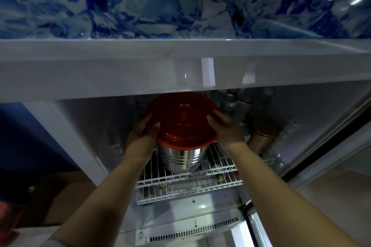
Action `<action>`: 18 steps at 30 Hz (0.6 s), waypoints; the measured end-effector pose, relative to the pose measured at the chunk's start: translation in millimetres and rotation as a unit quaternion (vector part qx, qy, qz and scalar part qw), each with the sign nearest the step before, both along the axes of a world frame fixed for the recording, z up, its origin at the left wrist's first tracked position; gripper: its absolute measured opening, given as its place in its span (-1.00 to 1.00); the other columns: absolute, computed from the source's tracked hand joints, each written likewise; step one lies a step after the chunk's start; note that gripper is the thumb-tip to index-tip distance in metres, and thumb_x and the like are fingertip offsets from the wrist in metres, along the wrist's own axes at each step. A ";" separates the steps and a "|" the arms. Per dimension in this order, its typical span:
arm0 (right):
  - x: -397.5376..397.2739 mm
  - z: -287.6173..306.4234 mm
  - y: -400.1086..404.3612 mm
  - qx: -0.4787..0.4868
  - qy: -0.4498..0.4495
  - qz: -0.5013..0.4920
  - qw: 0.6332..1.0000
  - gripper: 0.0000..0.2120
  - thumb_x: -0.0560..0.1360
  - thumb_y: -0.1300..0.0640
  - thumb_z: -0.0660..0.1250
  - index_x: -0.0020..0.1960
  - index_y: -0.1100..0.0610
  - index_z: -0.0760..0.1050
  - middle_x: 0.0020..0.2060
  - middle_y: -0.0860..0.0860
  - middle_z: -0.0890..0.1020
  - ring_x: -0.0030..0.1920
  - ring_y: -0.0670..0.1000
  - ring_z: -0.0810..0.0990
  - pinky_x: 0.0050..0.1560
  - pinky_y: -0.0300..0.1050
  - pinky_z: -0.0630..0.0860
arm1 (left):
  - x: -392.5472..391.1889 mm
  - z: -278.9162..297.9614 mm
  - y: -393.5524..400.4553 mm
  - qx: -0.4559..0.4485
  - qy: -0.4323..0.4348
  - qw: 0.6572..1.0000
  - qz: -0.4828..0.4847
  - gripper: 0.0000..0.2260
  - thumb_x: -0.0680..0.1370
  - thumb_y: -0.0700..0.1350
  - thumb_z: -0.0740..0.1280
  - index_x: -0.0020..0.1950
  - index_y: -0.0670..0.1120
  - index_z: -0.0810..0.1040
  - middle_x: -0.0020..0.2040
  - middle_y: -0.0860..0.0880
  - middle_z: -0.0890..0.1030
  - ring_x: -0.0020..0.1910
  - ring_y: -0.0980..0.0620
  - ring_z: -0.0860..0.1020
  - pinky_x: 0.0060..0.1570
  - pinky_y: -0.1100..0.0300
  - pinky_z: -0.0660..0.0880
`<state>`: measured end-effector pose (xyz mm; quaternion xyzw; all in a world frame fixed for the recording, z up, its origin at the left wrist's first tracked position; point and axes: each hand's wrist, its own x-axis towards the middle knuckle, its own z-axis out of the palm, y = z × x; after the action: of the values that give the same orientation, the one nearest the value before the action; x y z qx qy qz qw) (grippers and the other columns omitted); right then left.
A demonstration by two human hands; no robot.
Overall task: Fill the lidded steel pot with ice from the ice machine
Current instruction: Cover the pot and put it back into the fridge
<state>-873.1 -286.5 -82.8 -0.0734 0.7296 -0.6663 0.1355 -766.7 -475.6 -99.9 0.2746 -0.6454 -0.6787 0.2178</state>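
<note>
A shiny steel pot (181,157) with a red lid (180,120) is inside the open cooler, over the white wire shelf (188,182). My left hand (141,135) holds the lid's left rim, thumb on top and fingers curled under the edge. My right hand (225,127) grips the lid's right rim the same way. The pot tilts slightly toward me. Whether its base rests on the shelf is hard to tell. The pot's inside is hidden by the lid.
Several drink cans (228,106) and a copper-coloured bottle (261,136) stand behind and right of the pot. The cooler's white top frame (180,70) with a blue ice-pattern panel (160,10) overhangs close above the lid. The open door edge (313,146) is at right; a vent grille (192,230) is below.
</note>
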 end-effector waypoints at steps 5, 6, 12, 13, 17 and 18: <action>8.2 9.5 8.3 0.021 0.048 -0.050 0.997 -0.86 0.53 0.06 0.35 0.09 -0.03 0.54 0.06 -0.03 0.63 0.04 -0.03 0.60 0.08 -0.16 0.52 | 17.6 18.8 3.2 -0.098 -0.048 0.994 0.019 -0.72 0.55 -0.06 0.32 0.26 0.00 0.49 0.13 0.03 0.57 0.07 0.04 0.53 -0.18 0.40 0.37; 12.2 10.8 11.4 0.020 0.062 -0.068 0.996 -0.93 0.53 0.10 0.35 0.01 -0.02 0.53 -0.04 -0.03 0.65 -0.03 -0.04 0.61 -0.01 -0.25 0.50 | 24.4 21.4 5.5 -0.117 -0.046 0.992 0.025 -0.79 0.55 -0.06 0.32 0.18 0.02 0.52 0.06 0.05 0.58 0.04 0.05 0.53 -0.20 0.40 0.36; 55.1 10.9 35.2 0.029 0.101 -0.123 0.987 -0.94 0.49 0.14 0.39 -0.06 0.01 0.57 -0.12 -0.02 0.65 -0.09 -0.04 0.59 -0.05 -0.25 0.50 | 67.4 38.0 31.7 -0.138 -0.042 0.989 0.032 -0.80 0.54 -0.07 0.33 0.15 -0.04 0.52 -0.03 0.10 0.56 0.00 0.10 0.51 -0.07 0.27 0.36; 63.4 8.5 38.6 0.022 0.077 -0.124 0.989 -0.94 0.49 0.12 0.39 -0.06 -0.02 0.57 -0.10 -0.01 0.65 -0.07 -0.02 0.60 -0.04 -0.17 0.51 | 74.0 39.3 37.5 -0.146 -0.047 0.988 0.034 -0.78 0.54 -0.07 0.33 0.17 -0.05 0.51 -0.06 0.12 0.55 0.00 0.09 0.51 -0.08 0.27 0.36; 102.2 6.0 54.8 0.018 0.043 -0.116 0.992 -0.96 0.50 0.15 0.39 -0.07 0.11 0.56 -0.17 -0.02 0.63 -0.12 -0.06 0.58 -0.16 -0.26 0.44 | 101.7 41.9 65.0 -0.135 -0.069 0.988 0.018 -0.73 0.53 -0.01 0.33 0.21 -0.02 0.48 -0.04 0.04 0.56 -0.03 -0.03 0.55 -0.06 0.12 0.47; 112.3 6.3 60.3 0.019 0.039 -0.113 0.993 -0.96 0.50 0.16 0.39 -0.07 0.12 0.57 -0.18 -0.03 0.62 -0.13 -0.07 0.57 -0.18 -0.27 0.43 | 109.1 43.1 73.1 -0.124 -0.065 0.990 0.009 -0.75 0.54 -0.01 0.32 0.19 -0.02 0.49 -0.03 0.03 0.56 -0.04 0.00 0.55 -0.08 0.16 0.47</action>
<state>-760.8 -226.1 -76.5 -0.0141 0.7504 -0.6601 0.0325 -657.6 -402.5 -56.8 0.2947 -0.7350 -0.5718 0.2142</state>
